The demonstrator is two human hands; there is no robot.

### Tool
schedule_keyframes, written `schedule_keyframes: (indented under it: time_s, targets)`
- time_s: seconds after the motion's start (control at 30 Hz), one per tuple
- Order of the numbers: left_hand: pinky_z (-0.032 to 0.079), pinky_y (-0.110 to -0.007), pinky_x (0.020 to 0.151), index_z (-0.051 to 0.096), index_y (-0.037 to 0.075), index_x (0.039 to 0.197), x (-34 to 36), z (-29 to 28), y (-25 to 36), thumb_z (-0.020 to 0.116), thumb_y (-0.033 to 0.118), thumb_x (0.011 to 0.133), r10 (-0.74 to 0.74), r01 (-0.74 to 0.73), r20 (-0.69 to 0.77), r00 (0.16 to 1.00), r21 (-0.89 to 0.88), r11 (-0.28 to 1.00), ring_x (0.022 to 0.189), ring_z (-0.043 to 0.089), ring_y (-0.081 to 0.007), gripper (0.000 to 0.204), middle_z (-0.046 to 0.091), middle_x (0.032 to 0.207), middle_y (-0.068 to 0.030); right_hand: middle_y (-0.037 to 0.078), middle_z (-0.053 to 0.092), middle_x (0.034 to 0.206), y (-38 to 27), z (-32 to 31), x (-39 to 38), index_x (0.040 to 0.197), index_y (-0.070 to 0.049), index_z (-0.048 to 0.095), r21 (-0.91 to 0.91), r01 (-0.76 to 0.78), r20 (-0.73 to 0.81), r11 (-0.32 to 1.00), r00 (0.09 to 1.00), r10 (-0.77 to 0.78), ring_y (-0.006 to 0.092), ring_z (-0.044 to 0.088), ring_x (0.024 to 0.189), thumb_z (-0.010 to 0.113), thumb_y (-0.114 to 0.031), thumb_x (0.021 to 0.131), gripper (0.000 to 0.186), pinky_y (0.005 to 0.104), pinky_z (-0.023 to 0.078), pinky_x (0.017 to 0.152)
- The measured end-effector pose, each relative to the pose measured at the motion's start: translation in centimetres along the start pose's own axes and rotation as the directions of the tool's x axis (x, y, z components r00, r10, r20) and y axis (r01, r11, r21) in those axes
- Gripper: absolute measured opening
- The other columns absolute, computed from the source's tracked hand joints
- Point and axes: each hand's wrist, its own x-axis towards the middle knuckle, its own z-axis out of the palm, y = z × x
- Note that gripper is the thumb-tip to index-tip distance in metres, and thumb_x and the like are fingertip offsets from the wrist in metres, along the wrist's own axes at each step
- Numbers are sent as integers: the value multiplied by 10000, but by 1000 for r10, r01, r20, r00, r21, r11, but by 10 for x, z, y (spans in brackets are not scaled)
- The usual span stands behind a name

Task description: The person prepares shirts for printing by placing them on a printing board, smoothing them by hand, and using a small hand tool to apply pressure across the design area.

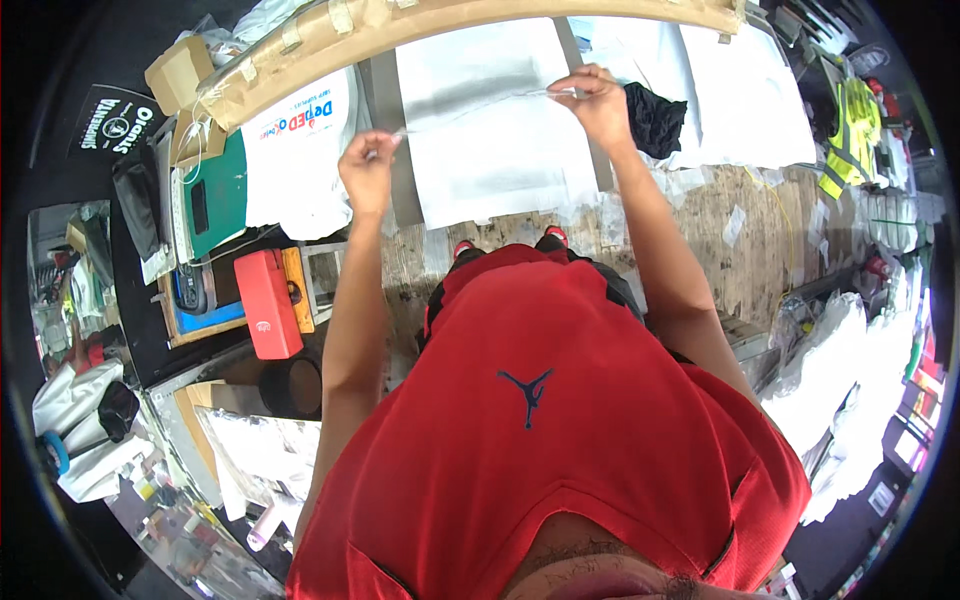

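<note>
With both hands raised over a long white sheet (485, 170) on a board, I pinch the edge of a thin, see-through film or paper. My left hand (368, 168) has thumb and fingertips closed on its left end, near the board's left edge. My right hand (598, 110) grips the right end a little higher, fingers curled. A crumpled black cloth (655, 125) lies just right of my right hand. A white printed cloth (295, 185) lies left of the board.
A cardboard roll (460, 15) spans the back. A red case (265, 305) and green mat (215, 195) are at left, white garments (840, 390) and yellow hi-vis clothing (845, 135) at right. Wooden floor (720, 240) shows below the work surface.
</note>
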Motion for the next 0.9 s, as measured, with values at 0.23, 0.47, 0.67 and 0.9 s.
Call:
schedule_keyframes:
  time_s: [0.23, 0.47, 0.67, 0.9]
  targets:
    - [488, -255, 697, 637, 36, 906, 17, 29, -16, 719, 15, 876, 56, -42, -213, 975, 70, 997, 750, 595, -98, 90, 693, 867, -35, 147, 730, 871, 51, 30, -10, 910, -166, 804, -134, -176, 122, 975, 974, 192, 292, 717, 752, 641, -27, 786, 247, 350, 570, 714]
    - [438, -475, 1014, 656, 54, 1117, -51, 78, -7, 726, 167, 853, 379, -516, 385, 842, 368, 773, 1198, 536, -360, 296, 567, 1312, -178, 155, 728, 864, 35, 41, -25, 955, -136, 791, -127, -258, 61, 958, 962, 267, 289, 708, 742, 601, 39, 732, 342, 341, 559, 727]
    - [168, -563, 1204, 473, 95, 1458, -49, 104, -22, 558, 398, 965, 253, -548, 510, 822, 591, 592, 1464, 243, -440, 585, 296, 1577, -230, 153, 730, 872, 46, 45, -16, 959, -140, 790, -106, -252, 130, 962, 955, 265, 318, 710, 776, 596, 33, 727, 348, 363, 560, 771]
    - [93, -571, 1217, 368, 105, 1530, -50, 109, -25, 449, 472, 1004, 157, -512, 519, 840, 664, 544, 1506, 166, -416, 646, 208, 1619, -235, 160, 726, 888, 52, 42, -14, 962, -133, 785, -124, -165, 147, 978, 972, 183, 320, 708, 807, 594, 36, 782, 313, 382, 562, 769]
